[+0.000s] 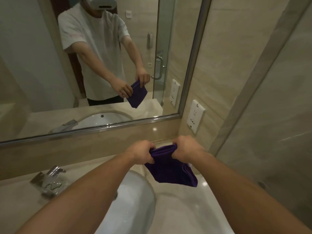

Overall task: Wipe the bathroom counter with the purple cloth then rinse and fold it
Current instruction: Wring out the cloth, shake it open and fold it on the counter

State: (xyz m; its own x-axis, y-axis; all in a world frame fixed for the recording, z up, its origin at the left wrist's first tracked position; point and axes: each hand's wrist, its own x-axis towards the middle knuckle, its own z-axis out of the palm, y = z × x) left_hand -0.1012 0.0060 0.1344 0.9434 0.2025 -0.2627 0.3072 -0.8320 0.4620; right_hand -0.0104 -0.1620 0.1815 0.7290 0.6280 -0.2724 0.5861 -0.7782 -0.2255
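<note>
Both hands, left hand [143,152] and right hand [185,150], pinch the purple cloth [170,171] by its top edge; folded, it hangs above the counter [194,205] near its back right corner, likely for another fold.

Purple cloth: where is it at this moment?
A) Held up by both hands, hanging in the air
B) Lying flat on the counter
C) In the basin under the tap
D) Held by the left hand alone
A: the left hand and the right hand each grip the top edge of the purple cloth, which hangs above the counter beside the basin.
</note>
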